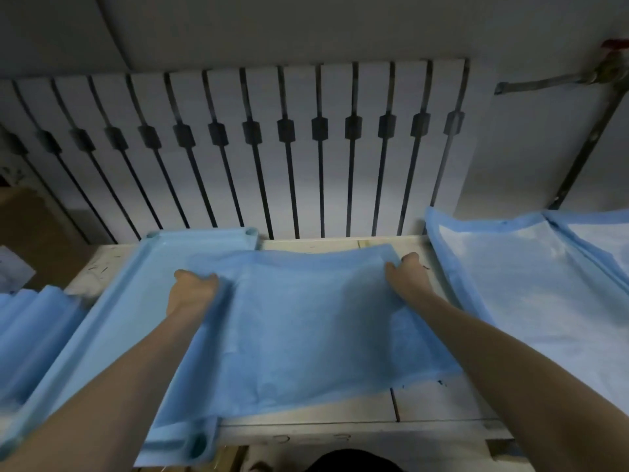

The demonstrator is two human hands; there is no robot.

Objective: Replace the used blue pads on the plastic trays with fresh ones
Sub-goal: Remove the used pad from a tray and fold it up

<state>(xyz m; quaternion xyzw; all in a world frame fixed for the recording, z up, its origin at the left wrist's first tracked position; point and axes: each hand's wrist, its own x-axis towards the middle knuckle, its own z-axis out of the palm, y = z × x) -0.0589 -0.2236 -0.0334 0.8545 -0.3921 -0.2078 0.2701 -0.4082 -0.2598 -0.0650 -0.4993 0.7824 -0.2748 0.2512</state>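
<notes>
A blue pad (306, 321) is spread between my two hands over the white table. Its left part lies over a light blue plastic tray (129, 287) that sits at the table's left; its right part hangs past the tray onto the table. My left hand (194, 291) grips the pad's far left edge with curled fingers. My right hand (406, 275) pinches the pad's far right corner. A second tray at the right holds a paler blue-edged pad (531, 291).
A white table (425, 407) carries the trays. Folded blue pads (30, 335) lie at the far left. A white radiator (272, 148) stands against the wall behind. A cardboard box (30, 226) sits at the left, low down.
</notes>
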